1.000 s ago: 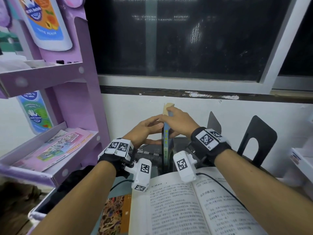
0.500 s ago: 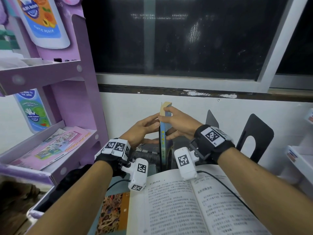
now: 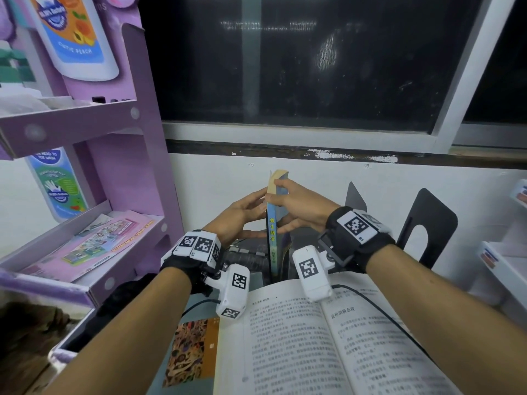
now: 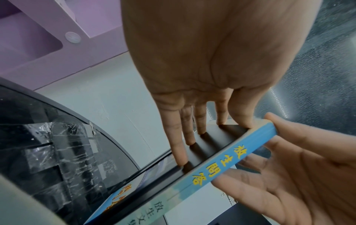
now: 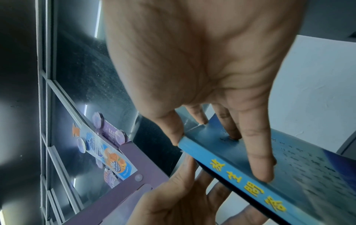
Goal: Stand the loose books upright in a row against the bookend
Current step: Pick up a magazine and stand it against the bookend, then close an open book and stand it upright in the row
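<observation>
A thin blue book [image 3: 273, 238] with yellow letters on its spine stands upright at the back of the desk, spine toward me. My left hand [image 3: 241, 213] lays its straight fingers [image 4: 181, 152] against the book's shaded left cover [image 4: 215, 140]. My right hand [image 3: 303, 201] holds the top of the book [image 5: 240, 172], with the thumb over the upper end of the spine and the fingers [image 5: 258, 159] flat on the right cover. Two black metal bookends [image 3: 427, 226] stand to the right, apart from the book.
An open book [image 3: 328, 337] lies in front of me, partly over an orange patterned book [image 3: 196, 349]. A purple cardboard display rack [image 3: 122, 172] stands at the left. A white wall and dark window are behind. White trays [image 3: 502, 260] sit at the right.
Nothing visible beyond a slight shift of the view. Both hands still hold the blue book upright in the same spot.
</observation>
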Demonstrator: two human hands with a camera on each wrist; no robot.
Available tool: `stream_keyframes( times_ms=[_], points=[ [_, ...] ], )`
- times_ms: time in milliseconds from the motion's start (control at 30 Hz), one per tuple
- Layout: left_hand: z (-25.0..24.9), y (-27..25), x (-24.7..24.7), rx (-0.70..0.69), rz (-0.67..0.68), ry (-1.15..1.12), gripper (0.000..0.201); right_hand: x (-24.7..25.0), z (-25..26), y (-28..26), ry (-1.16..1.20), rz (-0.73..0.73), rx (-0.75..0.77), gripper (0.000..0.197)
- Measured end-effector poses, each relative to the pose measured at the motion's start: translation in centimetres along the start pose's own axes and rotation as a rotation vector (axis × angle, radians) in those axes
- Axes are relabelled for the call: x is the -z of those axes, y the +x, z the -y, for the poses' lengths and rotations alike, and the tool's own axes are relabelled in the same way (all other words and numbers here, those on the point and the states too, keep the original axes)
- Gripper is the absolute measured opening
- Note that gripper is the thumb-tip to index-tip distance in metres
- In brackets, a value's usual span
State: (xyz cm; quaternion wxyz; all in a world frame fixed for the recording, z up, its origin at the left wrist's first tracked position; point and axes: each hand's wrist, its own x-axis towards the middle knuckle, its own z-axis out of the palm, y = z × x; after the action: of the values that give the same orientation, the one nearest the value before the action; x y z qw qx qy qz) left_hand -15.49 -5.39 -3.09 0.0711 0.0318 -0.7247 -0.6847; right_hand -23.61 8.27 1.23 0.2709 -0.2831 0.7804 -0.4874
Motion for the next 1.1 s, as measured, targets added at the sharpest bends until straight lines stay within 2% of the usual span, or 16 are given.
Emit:
stream_keyframes(
  times_ms=[267, 400, 567, 833, 1033, 1100],
  points=[
    [-1.2, -0.9, -0.5, 0.103, -0.049, 0.089, 0.038, 0.4, 0.6, -1.9, -0.027, 0.032, -0.041, 0.071],
    [-1.9, -1.9, -0.6, 0.140, -0.086, 0.175, 0.040, 0.8, 1.4, -3.6, -0.155, 0.024, -0.064, 0.072],
    [-2.4, -3.6, -0.6, 0.207, -0.110, 0.296, 0.041, 1.5, 1.8, -6.8, -0.378, 0.019, -0.085, 0.062],
    [-3.1, -7.6, -2.7, 0.316, 0.007, 0.501, 0.027, 2.5, 1.3, -13.9, -0.735, 0.053, -0.122, 0.054],
    [-2.8, -9.8, -5.0, 0.446, 0.147, 0.707, 0.037, 3.7, -0.4, -18.2, -0.884, 0.050, -0.182, 0.055],
    [-2.7, -10.2, -5.3, 0.478, 0.170, 0.769, 0.048, 4.1, -1.2, -19.1, -0.907, 0.077, -0.221, 0.055]
  ],
)
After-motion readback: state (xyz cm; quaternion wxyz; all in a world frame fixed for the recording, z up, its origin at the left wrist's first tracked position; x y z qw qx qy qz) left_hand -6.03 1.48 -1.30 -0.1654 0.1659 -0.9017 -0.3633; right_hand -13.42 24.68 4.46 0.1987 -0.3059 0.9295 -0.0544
